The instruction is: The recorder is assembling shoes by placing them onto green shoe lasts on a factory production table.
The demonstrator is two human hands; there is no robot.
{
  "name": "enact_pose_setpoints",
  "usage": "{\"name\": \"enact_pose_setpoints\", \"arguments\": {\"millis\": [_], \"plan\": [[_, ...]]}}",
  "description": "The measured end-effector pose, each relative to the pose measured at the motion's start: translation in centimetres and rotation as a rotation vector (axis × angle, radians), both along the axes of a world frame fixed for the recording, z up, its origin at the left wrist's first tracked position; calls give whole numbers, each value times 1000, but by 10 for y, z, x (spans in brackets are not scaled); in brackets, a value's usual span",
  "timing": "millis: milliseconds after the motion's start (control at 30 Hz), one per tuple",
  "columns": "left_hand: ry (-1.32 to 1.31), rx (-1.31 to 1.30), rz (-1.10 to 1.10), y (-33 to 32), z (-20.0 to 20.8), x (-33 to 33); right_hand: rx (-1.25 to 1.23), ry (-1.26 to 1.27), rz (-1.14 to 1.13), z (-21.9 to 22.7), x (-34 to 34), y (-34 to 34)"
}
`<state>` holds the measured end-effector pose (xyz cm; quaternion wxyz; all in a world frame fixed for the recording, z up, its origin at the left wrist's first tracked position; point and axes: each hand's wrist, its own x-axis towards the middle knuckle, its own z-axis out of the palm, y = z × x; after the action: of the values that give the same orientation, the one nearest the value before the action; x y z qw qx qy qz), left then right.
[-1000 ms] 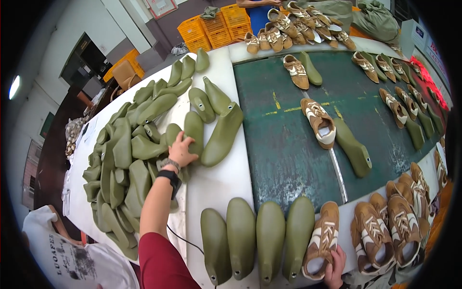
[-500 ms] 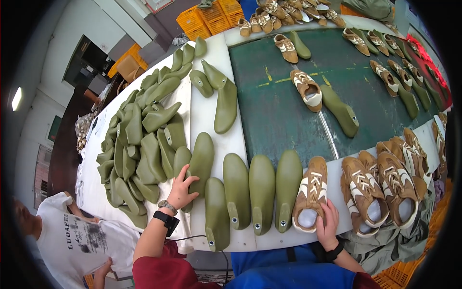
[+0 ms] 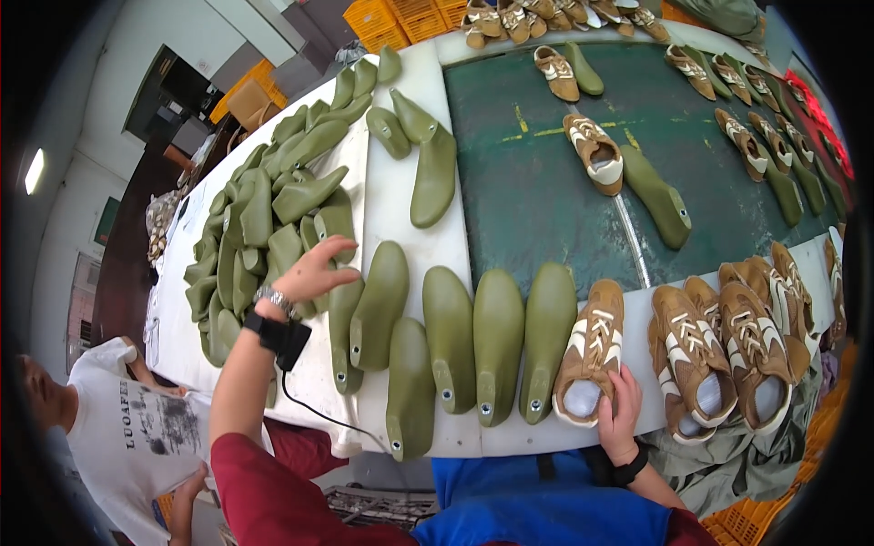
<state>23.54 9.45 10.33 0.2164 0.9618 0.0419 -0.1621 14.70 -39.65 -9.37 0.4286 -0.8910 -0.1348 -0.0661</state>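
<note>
My left hand (image 3: 317, 271) is open, fingers apart. It hovers over the near right edge of a heap of green shoe lasts (image 3: 259, 214), just above a narrow last (image 3: 345, 332). A wider last (image 3: 381, 296) lies to that one's right. Several more stand in a row along the near table edge, among them a front last (image 3: 411, 391) and a last (image 3: 498, 341). My right hand (image 3: 621, 420) grips the heel side of a brown sneaker (image 3: 594, 341) with white stripes and laces. This sneaker lies toe away, right of the row; the fingers' undersides are hidden.
More brown sneakers (image 3: 696, 350) stand on the right. Across the green mat (image 3: 537, 218) lie sneakers paired with lasts. A white table strip (image 3: 387, 205) borders the heap. A person in a white shirt (image 3: 150, 423) is at the left. A black cable (image 3: 319, 414) hangs from my left wrist.
My left hand has come off the lasts at the near edge and moved up and left toward the heap. My right hand stays on the same sneaker. The view has shifted slightly.
</note>
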Motion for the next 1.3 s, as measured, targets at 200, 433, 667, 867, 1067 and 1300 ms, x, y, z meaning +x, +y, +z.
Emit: {"name": "enact_pose_setpoints", "arguments": {"millis": [200, 433, 667, 867, 1067, 1300], "plan": [[-72, 172, -69, 12, -31, 153, -3, 23, 15, -5, -1, -3], [-98, 525, 265, 58, -115, 302, -100, 58, 28, -21, -16, -13], [-343, 421, 330, 116, -162, 305, -61, 109, 51, -9, -12, -4], [-77, 296, 13, 97, -128, 194, -69, 69, 43, -6, -1, -3], [-19, 589, -342, 5, -62, 131, -47, 55, -12, -3, 4, 4], [21, 601, -145, -31, -139, 173, -17, 26, 15, -1, -2, 10]]}}
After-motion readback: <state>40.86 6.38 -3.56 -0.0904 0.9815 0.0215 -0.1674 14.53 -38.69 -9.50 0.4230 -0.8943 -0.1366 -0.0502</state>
